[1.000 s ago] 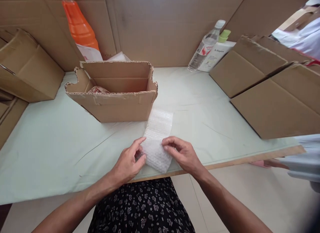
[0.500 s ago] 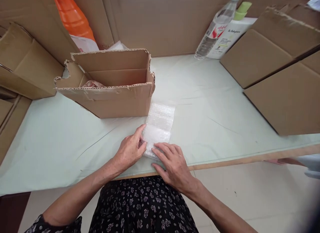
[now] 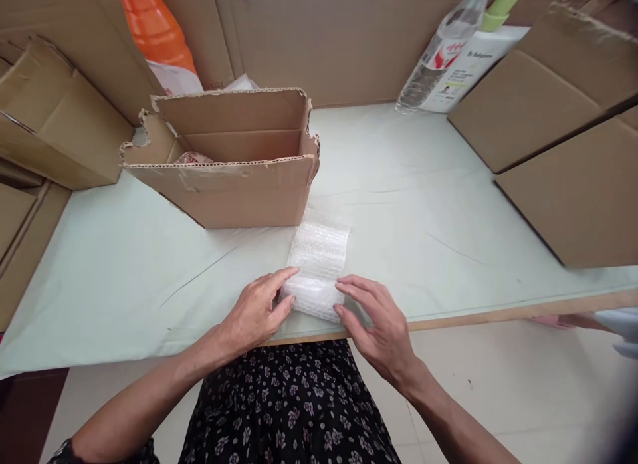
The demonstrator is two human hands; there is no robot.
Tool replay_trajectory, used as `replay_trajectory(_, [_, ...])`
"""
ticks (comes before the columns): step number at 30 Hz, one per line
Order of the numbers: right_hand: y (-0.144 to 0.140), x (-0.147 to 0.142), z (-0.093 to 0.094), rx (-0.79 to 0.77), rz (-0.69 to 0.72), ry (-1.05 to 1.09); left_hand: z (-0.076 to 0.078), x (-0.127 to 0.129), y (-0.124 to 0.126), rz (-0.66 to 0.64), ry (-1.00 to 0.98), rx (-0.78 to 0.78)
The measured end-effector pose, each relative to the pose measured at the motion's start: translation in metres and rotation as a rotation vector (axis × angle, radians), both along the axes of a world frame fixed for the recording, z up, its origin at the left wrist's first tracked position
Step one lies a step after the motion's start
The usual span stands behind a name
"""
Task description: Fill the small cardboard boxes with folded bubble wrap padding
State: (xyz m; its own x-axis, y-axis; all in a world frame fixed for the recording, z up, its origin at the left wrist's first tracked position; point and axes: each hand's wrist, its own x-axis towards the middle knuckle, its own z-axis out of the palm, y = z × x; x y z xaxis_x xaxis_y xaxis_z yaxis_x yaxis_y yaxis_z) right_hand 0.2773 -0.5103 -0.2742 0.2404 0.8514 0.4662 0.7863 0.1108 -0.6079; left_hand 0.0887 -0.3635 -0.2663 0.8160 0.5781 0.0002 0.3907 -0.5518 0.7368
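A strip of clear bubble wrap point(image 3: 319, 248) lies near the table's front edge, its near end folded over into a thick bundle. Whatever may be inside that bundle cannot be made out. My left hand point(image 3: 262, 306) grips the bundle's left end with thumb and forefinger. At the right end, my right hand point(image 3: 379, 323) has its thumb and fingertips on the edge of the wrap. Just beyond the strip stands an open cardboard box point(image 3: 254, 195), with a partly visible reddish-patterned item point(image 3: 195, 157) in it.
Behind the box rises an orange bottle point(image 3: 159, 35). A clear water bottle point(image 3: 438, 62) and a white bottle with a green cap point(image 3: 478, 62) lean at the back right. Cardboard boxes point(image 3: 573, 191) stand on the right, more boxes point(image 3: 64, 118) on the left. Pale green cloth point(image 3: 399, 238) covers the table.
The near part of the bubble wrap has been folded over, leaving a shorter flat strip. My right hand has moved from on top of the wrap to its right edge. The view has shifted slightly.
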Motion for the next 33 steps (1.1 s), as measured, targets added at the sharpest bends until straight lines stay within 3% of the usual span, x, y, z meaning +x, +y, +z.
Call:
replay_trajectory(2, [-0.002,-0.002,-0.002,0.044,0.012,-0.173,-0.004,0.006,0.003,0.025,0.028,0.022])
replay_trajectory(4, [0.0,-0.005,-0.005,-0.013,0.085,-0.292,-0.008,0.01,0.005,0.051,0.008,0.1])
replay_trajectory(8, [0.01,-0.005,-0.009,-0.066,0.121,-0.284,-0.007,0.002,0.001,0.001,-0.146,0.295])
replay_trajectory(11, [0.012,-0.004,-0.005,-0.132,0.15,-0.06,0.001,-0.011,-0.003,-0.123,-0.172,0.239])
replay_trajectory(14, [0.008,-0.002,0.0,-0.224,0.151,0.069,0.005,-0.016,-0.003,-0.123,-0.09,0.096])
replay_trajectory(18, [0.005,-0.004,0.003,-0.067,-0.005,-0.144,-0.004,-0.003,0.008,-0.025,-0.002,0.145])
replay_trajectory(22, [0.01,-0.006,-0.003,-0.095,0.1,-0.32,-0.01,0.009,0.015,0.073,0.009,0.202])
replay_trajectory(25, [0.019,-0.004,-0.011,-0.092,0.086,-0.265,-0.007,0.003,0.009,0.205,-0.068,-0.015])
replay_trajectory(29, [0.026,-0.006,-0.011,-0.091,-0.02,0.142,-0.004,-0.009,-0.014,0.368,-0.283,-0.545])
replay_trajectory(33, [0.022,-0.017,-0.003,-0.215,0.101,0.445,-0.006,-0.004,-0.03,0.412,-0.457,-0.929])
